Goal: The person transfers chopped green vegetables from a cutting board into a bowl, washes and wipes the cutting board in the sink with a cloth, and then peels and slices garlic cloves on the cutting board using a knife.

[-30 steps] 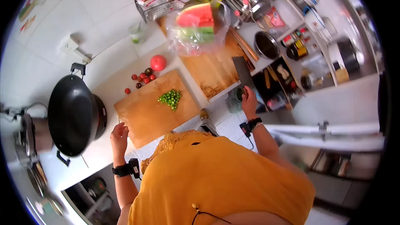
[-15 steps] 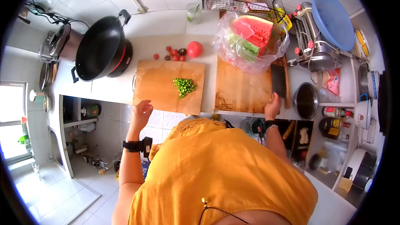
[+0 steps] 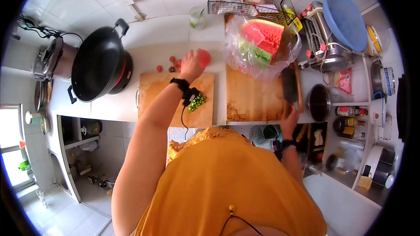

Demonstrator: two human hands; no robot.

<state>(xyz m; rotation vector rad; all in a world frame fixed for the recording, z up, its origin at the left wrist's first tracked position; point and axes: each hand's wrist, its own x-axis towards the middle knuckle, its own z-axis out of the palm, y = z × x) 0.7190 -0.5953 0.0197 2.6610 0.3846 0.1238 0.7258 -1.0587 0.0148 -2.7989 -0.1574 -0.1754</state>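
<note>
My left hand (image 3: 190, 66) reaches across the left cutting board (image 3: 153, 88), its fingers curled against the left side of a large red tomato (image 3: 204, 57). Beside it lie several cherry tomatoes (image 3: 159, 68), partly covered by the hand. A pile of chopped green vegetable (image 3: 199, 101) sits on that board, partly behind my wrist. My right hand (image 3: 288, 121) is closed around the handle of a dark-bladed cleaver (image 3: 289, 85), which lies along the right edge of the second cutting board (image 3: 251, 98). A cut watermelon (image 3: 267, 39) in a plastic bag rests at that board's back.
A black wok (image 3: 97, 63) stands on a cooker at the left. A glass (image 3: 197, 19) and a wire basket (image 3: 273, 13) with packets are along the wall. To the right are a metal bowl (image 3: 318, 103), a blue basin (image 3: 345, 19) and shelves with bottles.
My left hand has moved from the near edge of the left board forward and right to the large tomato. My right hand stays at the cleaver handle. The view has shifted slightly.
</note>
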